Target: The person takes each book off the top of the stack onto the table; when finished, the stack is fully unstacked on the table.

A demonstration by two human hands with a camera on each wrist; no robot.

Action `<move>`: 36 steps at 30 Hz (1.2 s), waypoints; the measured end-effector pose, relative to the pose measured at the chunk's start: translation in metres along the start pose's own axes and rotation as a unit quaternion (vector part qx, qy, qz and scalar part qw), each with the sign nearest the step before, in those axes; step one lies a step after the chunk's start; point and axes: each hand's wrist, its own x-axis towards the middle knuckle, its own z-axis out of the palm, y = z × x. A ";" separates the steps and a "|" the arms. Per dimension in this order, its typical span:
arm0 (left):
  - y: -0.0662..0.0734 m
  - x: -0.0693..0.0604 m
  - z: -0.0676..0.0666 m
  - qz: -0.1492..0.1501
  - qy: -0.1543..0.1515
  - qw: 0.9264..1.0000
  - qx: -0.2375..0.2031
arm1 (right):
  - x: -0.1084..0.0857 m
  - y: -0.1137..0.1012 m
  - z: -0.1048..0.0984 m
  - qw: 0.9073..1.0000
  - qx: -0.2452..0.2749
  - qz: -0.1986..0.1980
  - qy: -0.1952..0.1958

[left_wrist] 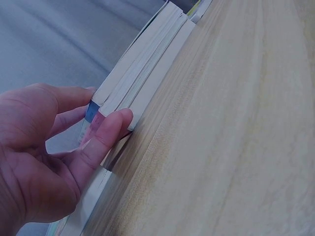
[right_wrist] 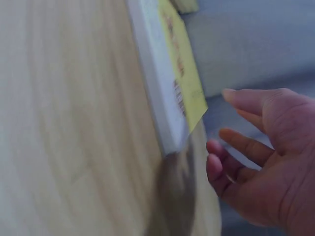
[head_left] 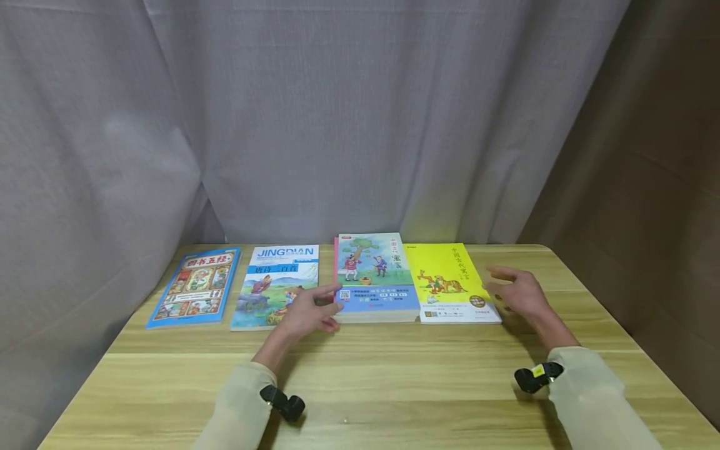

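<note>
A small stack of books (head_left: 374,259) lies on the table, its top cover showing a tree and two figures above a blue band. At the stack's near left corner is my left hand (head_left: 309,312); its thumb and fingertips touch the edges of the stacked books (left_wrist: 147,59), the fingers fairly straight. To the stack's right lies a yellow book (head_left: 444,275) with a tiger on its cover. Beside that yellow book (right_wrist: 184,69), my right hand (head_left: 520,292) hovers apart from it, fingers loosely bent and nothing in them.
Left of the stack lies a book with JINGDIAN on its cover (head_left: 275,287), partly behind my left hand. A blue book (head_left: 194,287) lies farther left. Grey curtain (head_left: 315,125) hangs behind the wooden table (head_left: 394,381). Each sleeve carries a black wrist device.
</note>
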 end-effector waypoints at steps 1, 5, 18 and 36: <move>0.000 0.000 0.000 0.000 0.000 1.000 0.000 | -0.001 -0.004 0.000 1.000 0.000 -0.013 0.006; 0.001 0.000 0.000 -0.002 0.001 1.000 -0.002 | -0.006 -0.022 0.004 0.998 0.025 -0.048 0.013; 0.000 0.000 -0.002 -0.005 -0.003 1.000 -0.008 | -0.015 -0.056 0.055 0.979 0.147 -0.107 -0.088; -0.002 0.002 0.000 -0.002 0.003 1.000 -0.007 | -0.012 -0.063 0.103 0.969 0.176 -0.121 -0.123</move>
